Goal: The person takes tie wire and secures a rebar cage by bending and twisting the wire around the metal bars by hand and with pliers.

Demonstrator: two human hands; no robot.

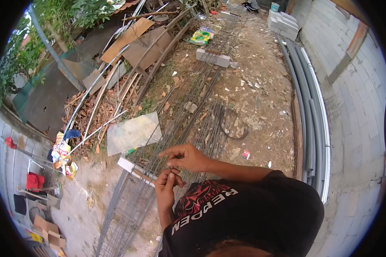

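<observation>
My left hand point(165, 184) is closed, thumb against curled fingers, just in front of my shirt. Just above it, my right hand point(186, 157) reaches in from the right, its index finger bent forward and its thumb tucked beneath. The fingertips of both hands nearly meet; anything pinched there is too thin to make out. Below and beyond them lie long rebar cages point(176, 118) of steel bars with wire stirrups. A pale concrete block point(131, 166) supports the nearer cage, and another block point(212, 58) props the far end.
Grey pipes point(302, 94) run along the block wall point(351, 111) at right. A whitish sheet point(133, 132), bamboo poles point(133, 70) and dry leaves lie left. A black coil point(236, 136) rests right of the cages. Stacked blocks point(283, 23) stand far back.
</observation>
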